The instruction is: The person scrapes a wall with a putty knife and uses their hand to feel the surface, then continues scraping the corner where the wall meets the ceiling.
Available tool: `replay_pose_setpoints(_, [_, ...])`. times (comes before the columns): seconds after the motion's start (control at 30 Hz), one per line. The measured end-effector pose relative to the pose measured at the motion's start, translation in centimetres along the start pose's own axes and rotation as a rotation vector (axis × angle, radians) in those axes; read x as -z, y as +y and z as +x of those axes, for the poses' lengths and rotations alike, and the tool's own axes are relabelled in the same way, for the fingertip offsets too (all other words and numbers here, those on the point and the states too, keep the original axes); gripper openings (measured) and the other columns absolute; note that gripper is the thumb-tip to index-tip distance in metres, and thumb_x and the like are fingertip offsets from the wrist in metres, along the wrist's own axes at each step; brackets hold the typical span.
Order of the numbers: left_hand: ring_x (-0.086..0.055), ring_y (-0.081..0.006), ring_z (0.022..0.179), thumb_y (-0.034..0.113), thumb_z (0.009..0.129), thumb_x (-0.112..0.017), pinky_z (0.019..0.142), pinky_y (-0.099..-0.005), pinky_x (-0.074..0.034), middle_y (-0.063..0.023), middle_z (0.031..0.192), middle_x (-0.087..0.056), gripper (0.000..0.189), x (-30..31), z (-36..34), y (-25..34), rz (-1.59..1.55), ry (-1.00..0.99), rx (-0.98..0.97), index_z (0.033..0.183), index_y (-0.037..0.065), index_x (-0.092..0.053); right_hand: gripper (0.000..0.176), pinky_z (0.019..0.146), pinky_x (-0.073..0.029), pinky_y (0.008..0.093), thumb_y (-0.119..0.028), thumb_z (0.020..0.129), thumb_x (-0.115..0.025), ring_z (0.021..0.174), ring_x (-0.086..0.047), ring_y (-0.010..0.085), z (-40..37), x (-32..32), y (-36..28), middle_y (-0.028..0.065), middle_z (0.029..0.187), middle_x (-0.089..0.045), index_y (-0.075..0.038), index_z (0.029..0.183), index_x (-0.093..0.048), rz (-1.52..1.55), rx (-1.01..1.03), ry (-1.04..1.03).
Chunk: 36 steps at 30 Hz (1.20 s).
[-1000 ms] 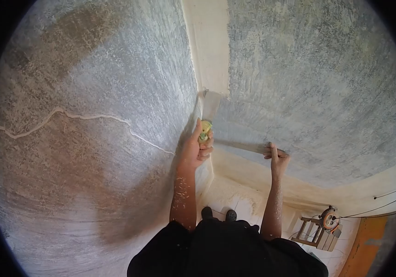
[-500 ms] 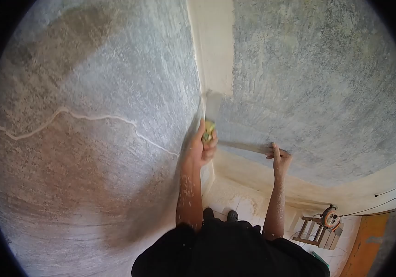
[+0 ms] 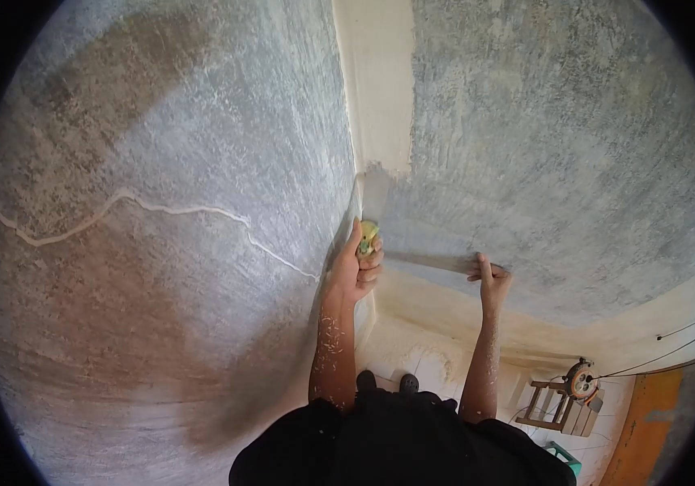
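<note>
My left hand (image 3: 354, 271) is closed around the yellow-green handle of a putty knife (image 3: 368, 237), thumb pointing up along it. It works close to the inside corner where two walls meet, and the blade overlaps a grey patch below a cream strip (image 3: 376, 89) of smooth coating. White flecks dot my left forearm. To the right, my right hand (image 3: 492, 274) is at the grey right wall (image 3: 558, 162), thumb raised and fingers bent together. A thin brownish band runs from these fingers toward the corner; whether they grip it I cannot tell.
A pale filled crack line (image 3: 177, 208) crosses the mottled left wall (image 3: 226, 121). Below right, a cable reel (image 3: 581, 381) rests on a wooden stool (image 3: 543, 405), near a green plastic item (image 3: 564, 458) and an orange panel (image 3: 643, 421). Dark shoes (image 3: 408, 382) stand on the tiled floor.
My left hand with the putty knife sits slightly lower in view, and the view itself has shifted a little. My right hand has barely moved. More of the green item shows.
</note>
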<state>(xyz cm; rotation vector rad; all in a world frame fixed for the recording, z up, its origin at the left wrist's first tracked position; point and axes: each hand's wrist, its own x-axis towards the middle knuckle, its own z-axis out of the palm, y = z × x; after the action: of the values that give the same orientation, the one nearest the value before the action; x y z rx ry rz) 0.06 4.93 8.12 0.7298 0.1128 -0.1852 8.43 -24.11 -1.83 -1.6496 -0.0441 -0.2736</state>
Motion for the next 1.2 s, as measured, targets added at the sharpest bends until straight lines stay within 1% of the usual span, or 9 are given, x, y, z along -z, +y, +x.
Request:
replay_pose_setpoints(0.27, [-0.018, -0.0023, 0.038, 0.067, 0.093, -0.042, 0.033, -0.0194, -0.011, 0.0091, 0.053, -0.03, 0.054, 1.1, -0.2, -0.7, 0.021, 0.041, 0.013, 0.08, 0.015, -0.051, 0.033, 0.052, -0.053, 0.0281, -0.024, 0.091, -0.069, 0.054, -0.064, 0.0156, 0.1, -0.3, 0.0, 0.0143, 0.068, -0.07, 0.008, 0.084, -0.073, 0.085, 0.009, 0.001])
replay_pose_setpoints(0.37, [-0.019, -0.0028, 0.038, 0.067, 0.092, -0.044, 0.033, -0.0195, -0.011, 0.0082, 0.053, -0.031, 0.054, -2.0, -0.9, 2.1, 0.024, -0.03, -0.01, 0.079, 0.015, -0.05, 0.034, 0.051, -0.053, 0.0281, -0.025, 0.091, -0.07, 0.053, -0.064, 0.0158, -1.1, -0.3, 0.4, 0.0146, 0.068, -0.069, 0.008, 0.083, -0.073, 0.103, -0.016, -0.001])
replay_pose_setpoints(0.57, [-0.02, -0.003, 0.038, 0.066, 0.093, -0.045, 0.033, -0.0194, -0.012, 0.0077, 0.053, -0.032, 0.053, 0.1, -0.4, -0.1, -0.013, 0.072, -0.028, 0.08, 0.015, -0.052, 0.034, 0.052, -0.052, 0.0275, -0.025, 0.09, -0.07, 0.052, -0.063, 0.0145, -0.3, -0.2, -0.3, 0.0133, 0.065, -0.069, 0.007, 0.079, -0.073, 0.045, 0.017, 0.012])
replay_pose_setpoints(0.7, [-0.024, -0.0027, 0.038, 0.058, 0.094, -0.05, 0.03, -0.0187, -0.017, 0.0087, 0.053, -0.033, 0.047, -8.0, -0.4, 6.8, 0.04, -0.081, -0.203, 0.078, 0.015, -0.051, 0.035, 0.052, -0.051, 0.0271, -0.025, 0.089, -0.07, 0.052, -0.063, 0.0138, -1.4, 0.1, -0.1, 0.0128, 0.063, -0.068, 0.007, 0.076, -0.073, -0.062, 0.001, 0.005])
replay_pose_setpoints(0.8, [-0.021, -0.0037, 0.037, 0.063, 0.094, -0.045, 0.032, -0.0194, -0.015, 0.0079, 0.052, -0.032, 0.051, -3.8, 0.3, 2.7, -0.016, 0.096, -0.13, 0.079, 0.015, -0.053, 0.034, 0.05, -0.052, 0.0278, -0.024, 0.09, -0.07, 0.053, -0.064, 0.015, -0.4, 0.3, 0.1, 0.0127, 0.066, -0.069, 0.007, 0.079, -0.073, -0.035, 0.024, -0.025])
replay_pose_setpoints(0.87, [-0.021, -0.0037, 0.037, 0.065, 0.093, -0.046, 0.032, -0.0194, -0.015, 0.0079, 0.051, -0.033, 0.052, -0.1, 0.1, -0.8, -0.029, 0.09, -0.072, 0.079, 0.015, -0.053, 0.033, 0.049, -0.052, 0.0283, -0.024, 0.091, -0.069, 0.054, -0.064, 0.0158, -0.6, 0.1, 0.5, 0.0126, 0.067, -0.069, 0.008, 0.08, -0.073, 0.052, 0.015, -0.012])
replay_pose_setpoints(0.93, [-0.021, -0.0036, 0.036, 0.066, 0.092, -0.046, 0.032, -0.0195, -0.015, 0.0081, 0.051, -0.032, 0.053, -0.5, -0.9, -1.2, -0.059, 0.098, -0.007, 0.079, 0.016, -0.053, 0.034, 0.049, -0.052, 0.0284, -0.023, 0.091, -0.069, 0.053, -0.064, 0.0161, -0.7, -0.2, 0.3, 0.0125, 0.066, -0.068, 0.008, 0.08, -0.072, 0.11, 0.002, 0.004])
replay_pose_setpoints(1.07, [-0.022, -0.0033, 0.038, 0.066, 0.092, -0.046, 0.032, -0.0191, -0.015, 0.0085, 0.053, -0.032, 0.053, -6.0, 0.5, 5.7, 0.046, -0.068, -0.176, 0.078, 0.016, -0.052, 0.031, 0.051, -0.053, 0.0269, -0.02, 0.09, -0.069, 0.053, -0.064, 0.0149, -1.1, -0.7, 0.0, 0.0137, 0.066, -0.069, 0.009, 0.079, -0.072, 0.166, 0.003, 0.012])
replay_pose_setpoints(1.2, [-0.024, -0.0015, 0.038, 0.063, 0.094, -0.046, 0.031, -0.0174, -0.015, 0.0087, 0.054, -0.034, 0.049, -5.0, 0.5, 3.1, 0.001, 0.066, -0.168, 0.08, 0.016, -0.053, 0.032, 0.05, -0.054, 0.028, -0.022, 0.09, -0.069, 0.056, -0.065, 0.0165, -0.8, 0.1, 0.5, 0.0147, 0.07, -0.07, 0.01, 0.083, -0.072, 0.117, -0.004, -0.034])
